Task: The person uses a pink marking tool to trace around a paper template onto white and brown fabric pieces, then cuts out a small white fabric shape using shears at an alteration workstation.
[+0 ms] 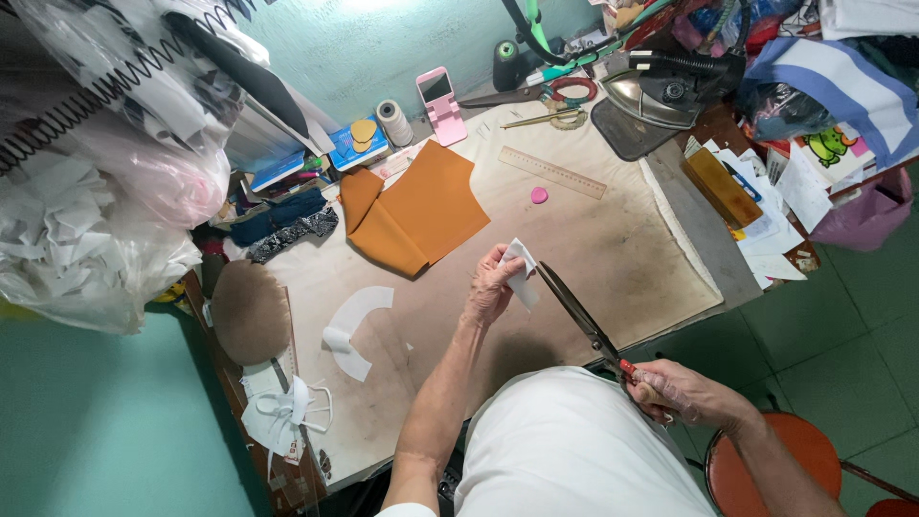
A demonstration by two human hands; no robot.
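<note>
— Green walls and a green tiled floor are closing in a crowded sewing corner; what is lying on the stained tabletop (613, 258)?

— An orange cloth (416, 213) is sitting toward the far edge, a wooden ruler (552, 172) and a pink chalk (539, 194) beyond it, an iron (661, 91) at the far right corner. A curved white cutout (352, 325) is lying near the left edge, beside a brown pad (251, 311).

— And the hands?

— The left hand (491, 287) is pinching a small white piece (522, 273) above the tabletop's middle, fingers closed on it. The right hand (675, 391) is gripping the red handles of the scissors (579, 314), out past the near edge, over the lap.

— How are the two lying to each other?

— The scissors are running long, slanting from the right hand up and leftward, their tips reaching the piece's lower right edge. So the piece is sitting ahead and left of the right hand, well apart from it, with the left hand right on it. Whether the blades are parted I cannot tell.

— Anything else nearby?

— A bulging plastic bag (96, 191) of white scraps is hanging over the left side, and an orange stool (795, 450) is standing on the right.
</note>
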